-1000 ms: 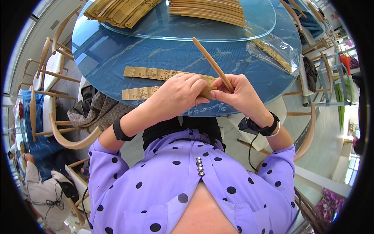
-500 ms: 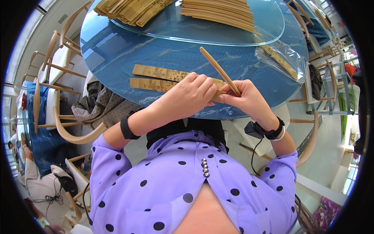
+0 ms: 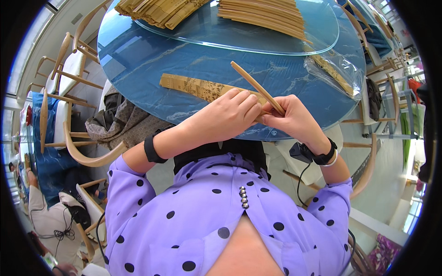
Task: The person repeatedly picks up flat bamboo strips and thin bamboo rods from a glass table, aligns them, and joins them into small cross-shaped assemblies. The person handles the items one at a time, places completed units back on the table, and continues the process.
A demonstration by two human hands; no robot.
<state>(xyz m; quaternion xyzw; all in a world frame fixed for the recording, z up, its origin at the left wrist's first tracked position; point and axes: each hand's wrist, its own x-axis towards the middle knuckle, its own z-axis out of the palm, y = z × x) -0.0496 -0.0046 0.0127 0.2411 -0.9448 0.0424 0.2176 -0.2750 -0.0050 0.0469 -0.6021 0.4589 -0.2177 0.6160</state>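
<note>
My right hand (image 3: 294, 117) is closed round a pair of wooden chopsticks (image 3: 254, 83), whose far ends slant up and to the left over the table. My left hand (image 3: 235, 112) is curled closed against it, fingertips meeting the right thumb. A bit of tan paper sleeve (image 3: 261, 117) shows between the hands; the rest of it is hidden under the left fingers. Beyond the knuckles, a long gold paper chopstick sleeve (image 3: 186, 85) with dark printed pictures lies flat on the blue marbled table (image 3: 152, 64).
On a raised glass disc (image 3: 258, 45) sit a pile of paper sleeves (image 3: 161, 11) and a row of bare chopsticks (image 3: 262, 16). A clear plastic bag (image 3: 334, 73) with a sleeve inside lies at the right. A bag (image 3: 122, 115) rests on a chair (image 3: 92, 158) at the left.
Two sleeves lay side by side on the table; only one shows now, the nearer one having been drawn in behind my left hand. The chopsticks have tilted slightly left.
</note>
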